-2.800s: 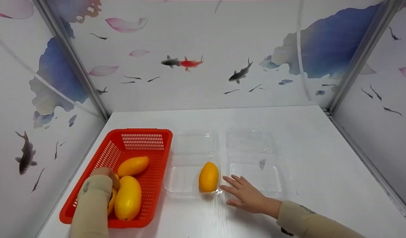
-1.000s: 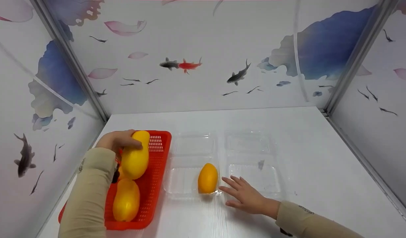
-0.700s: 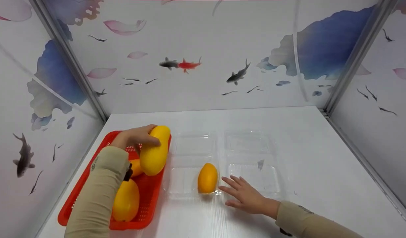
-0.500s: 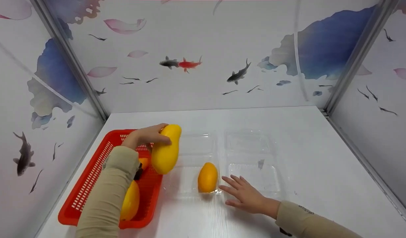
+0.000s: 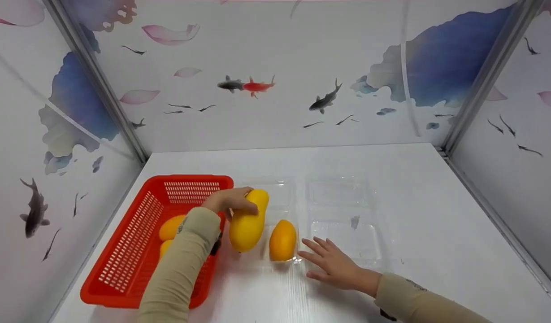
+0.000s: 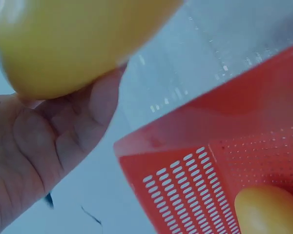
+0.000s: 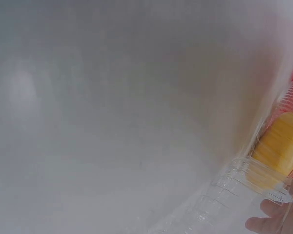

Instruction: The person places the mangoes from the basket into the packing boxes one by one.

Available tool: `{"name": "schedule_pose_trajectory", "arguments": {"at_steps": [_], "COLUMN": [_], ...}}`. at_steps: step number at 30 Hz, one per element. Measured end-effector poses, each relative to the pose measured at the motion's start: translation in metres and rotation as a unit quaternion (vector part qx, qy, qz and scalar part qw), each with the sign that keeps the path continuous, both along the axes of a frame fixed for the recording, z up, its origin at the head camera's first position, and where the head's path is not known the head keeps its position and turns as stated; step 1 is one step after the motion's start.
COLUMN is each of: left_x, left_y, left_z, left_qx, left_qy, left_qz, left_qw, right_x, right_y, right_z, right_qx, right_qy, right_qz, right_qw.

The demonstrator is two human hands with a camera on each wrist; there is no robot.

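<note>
My left hand (image 5: 234,202) grips a large yellow mango (image 5: 248,222) above the left clear plastic box (image 5: 275,196); the left wrist view shows the same mango (image 6: 78,44) resting against the curled fingers. A smaller, more orange mango (image 5: 283,240) lies in the right part of that box's front half. Beside it, my right hand (image 5: 332,264) has its fingers spread, fingertips near the gap between the boxes, holding nothing. Inside the red basket (image 5: 132,251) more mangoes (image 5: 170,228) lie, partly hidden behind my left sleeve.
A second clear plastic box (image 5: 344,235), with its lid half folded back, lies to the right. The basket stands at the left of the white table (image 5: 427,215). Printed wall panels (image 5: 266,54) enclose the back and both sides.
My left hand reached into the basket, lifted out the large mango, carried it right past the rim and lowered it over the left box. My right hand stayed in place.
</note>
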State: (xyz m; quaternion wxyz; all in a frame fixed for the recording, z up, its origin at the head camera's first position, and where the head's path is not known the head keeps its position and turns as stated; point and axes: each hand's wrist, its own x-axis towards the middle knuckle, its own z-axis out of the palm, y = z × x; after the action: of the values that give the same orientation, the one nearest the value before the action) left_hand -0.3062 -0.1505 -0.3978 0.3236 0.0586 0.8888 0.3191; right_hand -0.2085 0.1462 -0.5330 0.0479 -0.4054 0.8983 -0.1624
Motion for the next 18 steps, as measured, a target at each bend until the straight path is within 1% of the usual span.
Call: {"name": "schedule_pose_trajectory", "arguments": {"at_steps": [3, 5, 9, 12, 14, 18], "left_x": [0.001, 0.002, 0.005, 0.008, 0.010, 0.012], "left_y": [0.007, 0.010, 0.015, 0.018, 0.020, 0.023], "left_z": [-0.010, -0.016, -0.024, -0.029, -0.031, -0.036], "left_qx": [-0.027, -0.040, -0.051, -0.053, -0.056, -0.062], "left_qy": [-0.002, -0.002, -0.011, -0.026, -0.036, -0.050], "left_qz": [-0.011, -0.012, -0.001, 0.014, 0.031, 0.053], "left_qw": [0.9996, 0.9991, 0.9986, 0.9982, 0.9973, 0.9954], "right_x": [0.000, 0.000, 0.000, 0.000, 0.000, 0.001], "right_y": [0.001, 0.001, 0.001, 0.002, 0.002, 0.001], "right_z": [-0.001, -0.001, -0.002, -0.003, -0.003, -0.005], "right_qx": [-0.003, -0.006, -0.012, -0.016, -0.023, -0.024], "right_qy": [0.001, 0.004, 0.010, 0.014, 0.024, 0.044], "right_qz": [0.002, 0.003, 0.003, 0.004, 0.008, 0.012], "right_qw": [1.0000, 1.0000, 0.9999, 0.9998, 0.9994, 0.9987]}}
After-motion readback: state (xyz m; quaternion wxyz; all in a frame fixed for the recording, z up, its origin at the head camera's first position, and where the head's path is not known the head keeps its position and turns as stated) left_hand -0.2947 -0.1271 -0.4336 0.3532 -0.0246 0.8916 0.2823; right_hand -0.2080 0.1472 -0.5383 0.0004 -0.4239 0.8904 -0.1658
